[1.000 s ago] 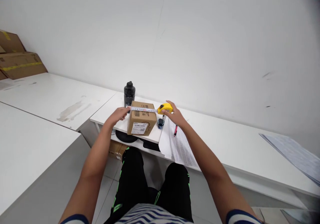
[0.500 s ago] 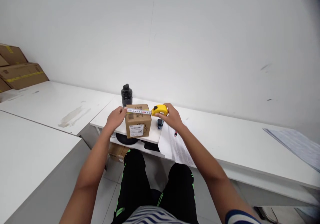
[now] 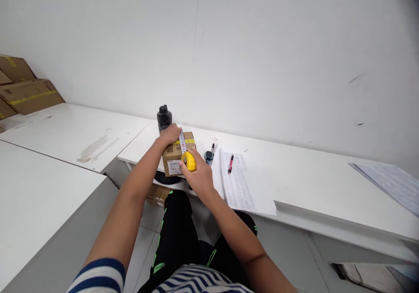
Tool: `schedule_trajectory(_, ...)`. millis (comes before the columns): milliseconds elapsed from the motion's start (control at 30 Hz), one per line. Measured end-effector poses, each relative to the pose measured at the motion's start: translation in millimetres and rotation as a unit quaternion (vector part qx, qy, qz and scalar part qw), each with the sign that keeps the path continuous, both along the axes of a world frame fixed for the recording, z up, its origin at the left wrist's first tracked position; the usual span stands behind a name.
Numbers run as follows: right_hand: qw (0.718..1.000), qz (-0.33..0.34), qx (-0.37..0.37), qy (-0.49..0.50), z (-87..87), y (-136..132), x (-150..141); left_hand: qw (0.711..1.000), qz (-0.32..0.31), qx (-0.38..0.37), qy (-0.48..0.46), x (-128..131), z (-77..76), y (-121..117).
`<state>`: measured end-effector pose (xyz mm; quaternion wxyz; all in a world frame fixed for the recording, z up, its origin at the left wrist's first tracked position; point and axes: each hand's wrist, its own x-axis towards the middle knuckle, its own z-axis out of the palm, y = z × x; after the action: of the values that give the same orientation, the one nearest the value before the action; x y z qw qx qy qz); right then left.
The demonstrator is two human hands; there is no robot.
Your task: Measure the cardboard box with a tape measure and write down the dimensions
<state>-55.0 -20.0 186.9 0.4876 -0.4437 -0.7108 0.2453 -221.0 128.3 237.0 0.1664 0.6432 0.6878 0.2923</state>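
Observation:
My right hand (image 3: 199,173) is closed around a yellow tape measure (image 3: 189,161) at the near edge of a small cardboard box (image 3: 170,153). The white tape blade (image 3: 183,141) runs from its case across the box's top, toward the far edge. At that far end my left hand (image 3: 170,133) pinches the blade's tip. The box sits near the front of the white table, with a printed label (image 3: 173,167) on its near side, partly covered by the tape case. A dark bottle (image 3: 164,117) stands just behind my left hand.
Right of the box lie a dark watch (image 3: 208,155), a pen (image 3: 213,147) and printed sheets (image 3: 237,184) with a red pen (image 3: 231,164) on top. More papers (image 3: 389,181) lie far right. Large cartons (image 3: 31,96) stand at the far left, against the wall.
The tape blade has turned from lying left to right across the box to running front to back. My left hand moved to the far edge; my right hand came toward the near edge.

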Motion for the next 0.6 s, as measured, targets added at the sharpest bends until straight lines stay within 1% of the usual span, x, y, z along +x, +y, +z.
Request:
schedule_trajectory(67, 1.000, 0.010, -0.013, -0.027, 6.4, 4.8, -0.1, 0.999, 0.001, -0.024, 0.043, -4.8, -4.6, -0.3)
schedule_trajectory(133, 0.998, 0.023, -0.009, -0.062, 10.4, 5.3, -0.2, 0.996, -0.001, -0.040, 0.083, -6.2, -5.8, -0.6)
schedule_trajectory(300, 0.992, 0.050, 0.024, -0.117, 9.3, 1.8, -0.8, 0.990, -0.010, -0.046, 0.135, -4.2, -5.8, -2.0)
schedule_trajectory(500, 0.993, 0.050, 0.037, -0.104, 1.9, 3.0, -1.5, 0.988, -0.016, -0.018, 0.152, -4.7, -9.3, -6.7)
schedule_trajectory(533, 0.993, 0.050, 0.044, -0.096, 0.4, 2.9, -0.7, 0.989, -0.015, -0.001, 0.144, -4.8, -8.8, -9.0)
schedule_trajectory(600, 0.994, 0.049, 0.064, -0.076, -3.4, 3.6, 4.0, 0.991, -0.016, 0.064, 0.117, -3.9, -5.4, -17.3)
